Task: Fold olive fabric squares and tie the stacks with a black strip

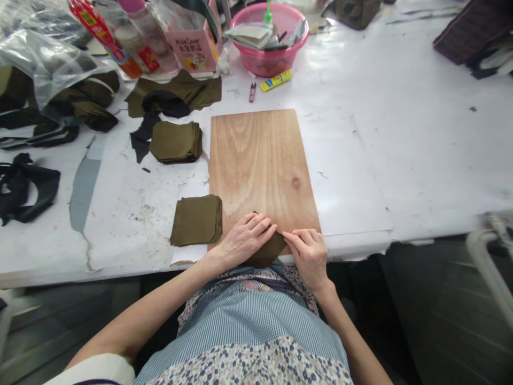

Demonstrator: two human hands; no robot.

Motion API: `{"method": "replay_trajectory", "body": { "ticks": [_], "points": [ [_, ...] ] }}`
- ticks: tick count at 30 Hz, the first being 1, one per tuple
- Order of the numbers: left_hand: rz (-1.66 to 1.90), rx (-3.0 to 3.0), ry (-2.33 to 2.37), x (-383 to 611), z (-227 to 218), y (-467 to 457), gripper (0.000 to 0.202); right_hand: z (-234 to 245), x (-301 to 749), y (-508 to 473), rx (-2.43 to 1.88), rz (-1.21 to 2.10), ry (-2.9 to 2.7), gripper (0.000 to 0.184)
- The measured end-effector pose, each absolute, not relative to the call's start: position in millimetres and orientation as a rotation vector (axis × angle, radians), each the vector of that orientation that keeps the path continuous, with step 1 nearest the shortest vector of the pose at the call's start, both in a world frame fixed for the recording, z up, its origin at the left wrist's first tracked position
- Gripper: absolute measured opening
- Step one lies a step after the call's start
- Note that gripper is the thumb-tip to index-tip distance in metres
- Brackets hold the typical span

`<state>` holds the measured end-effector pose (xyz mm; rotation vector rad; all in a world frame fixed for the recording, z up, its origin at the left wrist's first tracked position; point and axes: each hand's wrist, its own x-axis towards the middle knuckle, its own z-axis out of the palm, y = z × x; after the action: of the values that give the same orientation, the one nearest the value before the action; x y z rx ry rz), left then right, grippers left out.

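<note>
A dark olive fabric piece [267,252] lies turned at an angle on the near end of a wooden board [260,160], its near corner hanging past the table edge. My left hand [246,238] holds it down from the left, fingers together and bent over its upper edge; the thumb is hidden. At the right corner of the same piece, my right hand [308,254] pinches the edge between thumb and forefinger, other fingers curled. The fingertips of both hands almost meet. Left of the board sits a neat stack of olive fabric pieces [196,220].
Another olive stack [176,141] lies farther back, near fabric scraps [180,93]. Behind the board are small thread snips [252,92], a yellow tube [275,81] and a pink basin [268,61] of tools. Bottles and a pink box [192,48] stand at the back left.
</note>
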<state>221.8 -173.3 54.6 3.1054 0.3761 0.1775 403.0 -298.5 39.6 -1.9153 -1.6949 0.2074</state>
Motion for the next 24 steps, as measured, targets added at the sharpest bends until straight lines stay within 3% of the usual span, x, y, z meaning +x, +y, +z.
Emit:
{"method": "replay_trajectory", "body": {
  "ticks": [24],
  "points": [
    [0.111, 3.077, 0.250, 228.8, 55.4, -175.0, 0.042, 38.6, 407.3, -306.5, -1.915, 0.183, -1.663, 0.016]
  ]
}}
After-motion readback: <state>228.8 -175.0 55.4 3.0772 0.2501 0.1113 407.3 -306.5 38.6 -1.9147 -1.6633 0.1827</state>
